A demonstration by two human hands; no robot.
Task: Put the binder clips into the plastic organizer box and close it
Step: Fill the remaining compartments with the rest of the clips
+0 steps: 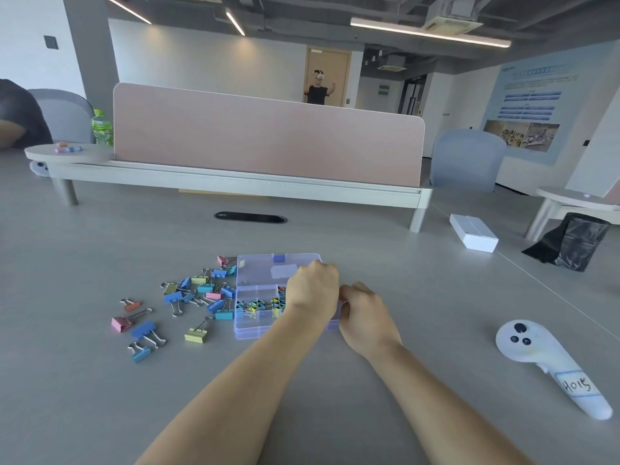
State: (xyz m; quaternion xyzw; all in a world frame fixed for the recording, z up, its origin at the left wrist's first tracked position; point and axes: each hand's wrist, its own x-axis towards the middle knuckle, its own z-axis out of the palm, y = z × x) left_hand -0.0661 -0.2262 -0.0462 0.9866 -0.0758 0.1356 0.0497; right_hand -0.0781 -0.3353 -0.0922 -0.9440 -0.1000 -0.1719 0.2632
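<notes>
A clear purple plastic organizer box (pixel 248 327) lies open on the grey table, its lid (pixel 261 268) folded flat behind it. Small coloured binder clips (pixel 258 305) fill a middle row of compartments. Several larger loose clips (pixel 201 292) in blue, pink, yellow and orange are scattered to the left of the box. My left hand (pixel 312 292) hovers curled over the box's right half, fingers pointing down and hidden. My right hand (pixel 364 312) is curled against the box's right edge, fingertips on its rim.
A white handheld controller (pixel 536 357) lies at the right front. A white carton (pixel 473 232) and a black bin bag (pixel 577 241) are farther right. A cable slot (pixel 250 217) and a pink desk divider (pixel 268 139) lie beyond the box.
</notes>
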